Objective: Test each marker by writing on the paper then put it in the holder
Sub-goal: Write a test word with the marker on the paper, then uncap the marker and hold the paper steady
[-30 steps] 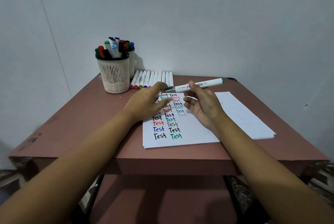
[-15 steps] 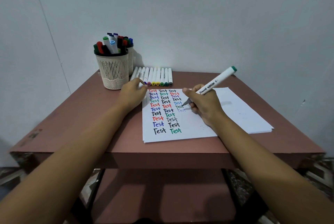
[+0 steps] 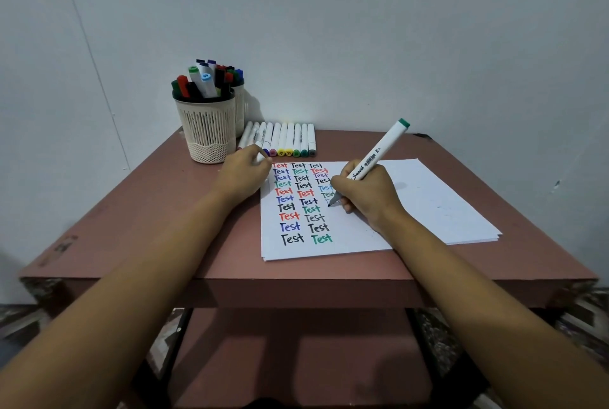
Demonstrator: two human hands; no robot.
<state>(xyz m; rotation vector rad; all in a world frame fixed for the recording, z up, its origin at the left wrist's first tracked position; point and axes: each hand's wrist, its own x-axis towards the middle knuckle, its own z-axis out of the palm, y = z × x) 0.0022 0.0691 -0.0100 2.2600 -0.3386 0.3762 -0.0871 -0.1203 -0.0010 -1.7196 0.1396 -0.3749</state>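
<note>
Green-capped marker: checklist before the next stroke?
1. Grip: right hand curls round the marker low on the barrel: ok.
2. Tip bare and down on the paper: ok.
3. Blank space below the third column of words: ok.
4. Paper steadied: left hand sits at its top left corner; whether it presses the sheet: cannot tell.
5. Room in the holder, already crowded with markers: cannot tell.
</note>
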